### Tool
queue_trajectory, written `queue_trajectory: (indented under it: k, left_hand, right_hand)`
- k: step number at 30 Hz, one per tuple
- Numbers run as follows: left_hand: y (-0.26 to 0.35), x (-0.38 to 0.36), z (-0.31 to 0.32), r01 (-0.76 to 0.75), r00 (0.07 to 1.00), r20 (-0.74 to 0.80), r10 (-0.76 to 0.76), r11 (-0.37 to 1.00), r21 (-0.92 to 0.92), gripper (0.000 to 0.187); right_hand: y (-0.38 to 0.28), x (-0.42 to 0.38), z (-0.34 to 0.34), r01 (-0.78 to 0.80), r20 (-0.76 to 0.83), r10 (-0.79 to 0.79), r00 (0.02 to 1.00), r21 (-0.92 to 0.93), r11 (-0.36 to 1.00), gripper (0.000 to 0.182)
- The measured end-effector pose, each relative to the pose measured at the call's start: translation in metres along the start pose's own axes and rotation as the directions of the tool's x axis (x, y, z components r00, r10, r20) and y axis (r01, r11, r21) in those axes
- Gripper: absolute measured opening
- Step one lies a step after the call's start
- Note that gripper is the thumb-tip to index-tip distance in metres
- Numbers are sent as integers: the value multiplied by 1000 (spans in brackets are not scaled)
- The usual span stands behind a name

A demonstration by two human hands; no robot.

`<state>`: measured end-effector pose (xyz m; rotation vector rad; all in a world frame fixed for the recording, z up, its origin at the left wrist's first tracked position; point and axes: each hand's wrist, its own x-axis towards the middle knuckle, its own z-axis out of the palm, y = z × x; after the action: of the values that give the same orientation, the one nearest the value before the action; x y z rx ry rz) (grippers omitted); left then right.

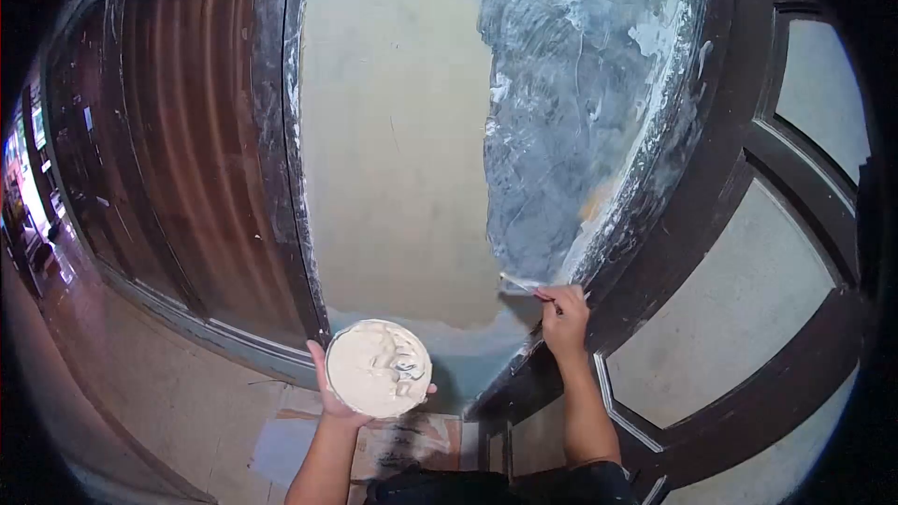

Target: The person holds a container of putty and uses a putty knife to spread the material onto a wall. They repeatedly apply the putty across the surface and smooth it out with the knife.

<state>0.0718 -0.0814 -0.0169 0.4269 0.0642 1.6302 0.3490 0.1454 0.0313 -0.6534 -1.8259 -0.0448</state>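
My left hand (335,393) holds a round container of cream-coloured paste (360,369) from below, low in front of the wall, with fingers around its rim. The paste surface is lumpy and scooped at its right side. My right hand (565,318) is closed on the handle of a thin flat scraper (519,284), whose blade is against the lower part of the wall. Beige coating (398,131) covers the wall's left part with a ragged right edge. To the right of it the surface is grey-blue and smeared (561,112).
Dark brown wooden panels (201,131) stand on the left. A dark frame with pale panels (730,309) curves along the right. Cardboard (412,446) and a pale sheet (281,446) lie on the floor below. A bright opening (28,178) shows at far left.
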Motion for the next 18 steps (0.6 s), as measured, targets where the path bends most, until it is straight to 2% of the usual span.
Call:
queue_trajectory:
  k: [2, 3, 5, 8, 10, 12, 14, 16, 18]
  left_hand:
    - [3, -5, -4, -9, 1000, 0, 9, 999, -46, 122]
    - [4, -8, -6, -17, 1000, -1, 17, 996, -92, 124]
    - [5, -12, -10, -26, 1000, 9, 27, 999, -42, 124]
    - [7, -16, -9, -34, 999, -17, 33, 999, -24, 123]
    - [7, -20, -7, -35, 999, -40, 34, 999, -26, 123]
    - [6, -24, -7, -48, 996, -81, 46, 999, -23, 123]
    - [8, -28, -7, -40, 999, -35, 42, 998, 45, 122]
    - [10, -32, -5, -77, 991, -108, 76, 997, -5, 122]
    - [12, -33, -5, -85, 993, -84, 83, 996, -24, 121]
  right_hand:
    - [39, -30, 17, -50, 113, 62, 992, -102, 994, 18]
    - [51, -45, 24, -47, 115, 59, 992, -103, 994, 18]
    - [72, -65, 37, -122, 248, 185, 951, -247, 961, 12]
    - [84, -69, 55, -156, 261, 230, 938, -274, 949, 10]
    - [85, -56, 55, -132, 245, 198, 949, -263, 956, 10]
    - [84, -50, 52, -166, 190, 214, 958, -239, 957, 12]
    - [84, -58, 50, -130, 197, 179, 964, -236, 963, 12]
    - [77, -68, 48, -159, 287, 234, 929, -262, 952, 9]
    - [88, -68, 58, -162, 323, 246, 914, -266, 950, 8]
